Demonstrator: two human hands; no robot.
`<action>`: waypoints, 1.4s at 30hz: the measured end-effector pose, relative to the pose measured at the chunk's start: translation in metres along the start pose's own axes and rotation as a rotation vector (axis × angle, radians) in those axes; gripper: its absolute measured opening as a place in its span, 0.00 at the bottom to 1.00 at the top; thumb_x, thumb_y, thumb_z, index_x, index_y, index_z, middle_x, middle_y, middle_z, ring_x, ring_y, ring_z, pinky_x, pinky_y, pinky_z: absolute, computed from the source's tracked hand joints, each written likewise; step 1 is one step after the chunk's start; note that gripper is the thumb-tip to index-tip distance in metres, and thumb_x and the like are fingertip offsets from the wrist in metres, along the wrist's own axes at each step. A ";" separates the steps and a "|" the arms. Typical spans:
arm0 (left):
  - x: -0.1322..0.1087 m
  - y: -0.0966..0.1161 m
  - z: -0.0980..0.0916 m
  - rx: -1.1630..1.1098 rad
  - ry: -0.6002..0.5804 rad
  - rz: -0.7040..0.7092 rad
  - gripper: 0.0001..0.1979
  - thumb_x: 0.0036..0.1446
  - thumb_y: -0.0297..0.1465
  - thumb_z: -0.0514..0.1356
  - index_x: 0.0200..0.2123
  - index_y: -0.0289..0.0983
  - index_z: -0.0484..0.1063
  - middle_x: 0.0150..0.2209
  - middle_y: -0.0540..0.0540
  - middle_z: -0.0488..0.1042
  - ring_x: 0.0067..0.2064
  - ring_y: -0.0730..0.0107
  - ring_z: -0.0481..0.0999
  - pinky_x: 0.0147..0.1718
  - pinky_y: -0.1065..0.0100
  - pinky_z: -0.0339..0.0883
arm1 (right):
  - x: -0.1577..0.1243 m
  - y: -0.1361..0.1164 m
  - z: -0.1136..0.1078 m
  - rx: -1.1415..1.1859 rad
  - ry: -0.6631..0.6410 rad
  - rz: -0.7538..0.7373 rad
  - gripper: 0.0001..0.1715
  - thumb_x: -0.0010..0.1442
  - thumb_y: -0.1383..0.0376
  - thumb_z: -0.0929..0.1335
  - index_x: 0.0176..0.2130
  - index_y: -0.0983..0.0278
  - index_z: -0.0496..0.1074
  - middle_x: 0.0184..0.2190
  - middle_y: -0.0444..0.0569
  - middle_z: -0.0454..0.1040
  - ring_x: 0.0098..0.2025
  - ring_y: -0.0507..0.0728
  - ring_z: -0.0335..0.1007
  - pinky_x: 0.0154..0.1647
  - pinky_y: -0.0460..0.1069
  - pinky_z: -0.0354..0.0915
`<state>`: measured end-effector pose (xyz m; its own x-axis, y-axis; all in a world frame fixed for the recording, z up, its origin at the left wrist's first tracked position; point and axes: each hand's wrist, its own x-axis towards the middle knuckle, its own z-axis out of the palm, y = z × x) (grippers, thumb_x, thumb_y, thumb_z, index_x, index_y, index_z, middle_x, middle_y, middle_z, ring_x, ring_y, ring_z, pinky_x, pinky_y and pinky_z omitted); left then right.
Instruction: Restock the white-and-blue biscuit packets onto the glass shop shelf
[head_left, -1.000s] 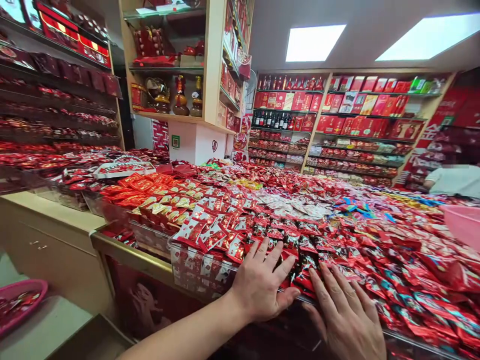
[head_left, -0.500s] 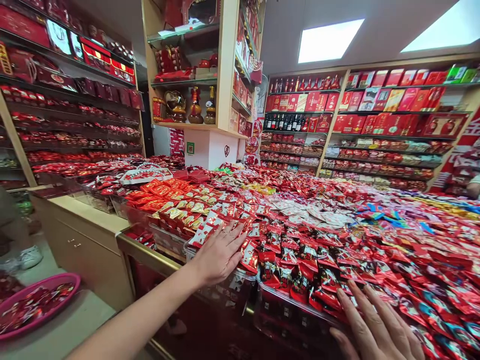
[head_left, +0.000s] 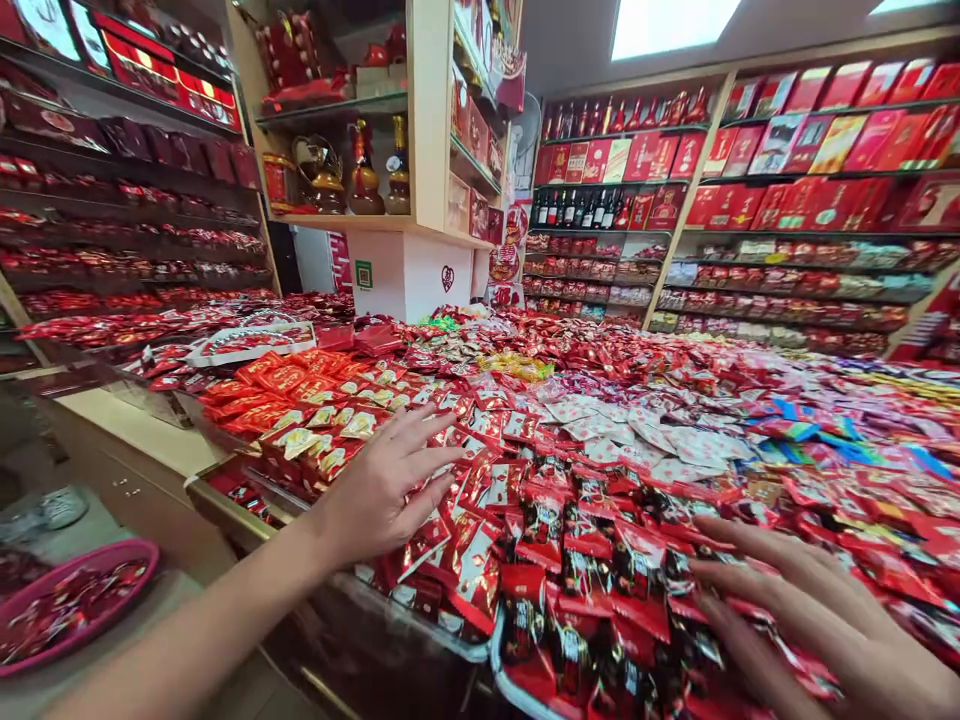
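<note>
Where bin rims (head_left: 504, 682) adjoin, packets (head_left: 544, 525), hands (head_left: 379, 490) (head_left: 817, 600) apart

Glossy, crinkled plastic-film red packets (head_left: 574, 570)

basin (head_left: 56, 577): lower left | packets (head_left: 574, 570): in bins (head_left: 507, 686), front | bottles (head_left: 577, 209): on shelving (head_left: 688, 205), behind

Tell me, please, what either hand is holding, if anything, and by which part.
Nothing appears held: the left hand and right hand are spread over the wrapped packets.
</note>
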<state>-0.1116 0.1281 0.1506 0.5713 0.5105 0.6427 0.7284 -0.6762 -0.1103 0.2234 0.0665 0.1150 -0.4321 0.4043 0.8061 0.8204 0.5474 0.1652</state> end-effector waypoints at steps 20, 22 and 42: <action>-0.013 -0.126 -0.067 -0.275 -0.305 -0.389 0.13 0.55 0.29 0.55 0.45 0.42 0.68 0.43 0.49 0.75 0.45 0.68 0.72 0.44 0.68 0.67 | 0.191 0.040 0.159 0.317 -0.810 0.551 0.17 0.56 0.61 0.62 0.41 0.68 0.69 0.41 0.57 0.71 0.40 0.58 0.69 0.41 0.50 0.63; 0.011 -0.130 -0.050 -0.340 -0.303 -0.397 0.12 0.56 0.28 0.53 0.43 0.41 0.70 0.42 0.48 0.75 0.45 0.68 0.72 0.44 0.67 0.66 | 0.200 0.035 0.168 0.305 -0.802 0.568 0.20 0.57 0.56 0.60 0.41 0.67 0.69 0.38 0.55 0.72 0.40 0.58 0.69 0.40 0.50 0.62; 0.058 -0.103 0.017 -0.499 -0.267 -0.125 0.12 0.55 0.26 0.53 0.41 0.39 0.71 0.47 0.45 0.71 0.53 0.60 0.62 0.49 0.54 0.58 | 0.210 0.033 0.210 0.577 -0.737 1.048 0.16 0.49 0.56 0.67 0.31 0.66 0.62 0.26 0.44 0.67 0.26 0.50 0.63 0.26 0.47 0.60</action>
<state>-0.1468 0.2363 0.1863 0.6149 0.6755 0.4070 0.5675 -0.7374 0.3665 0.0812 0.3236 0.1700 0.0344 0.9943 -0.1014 0.6901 -0.0970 -0.7172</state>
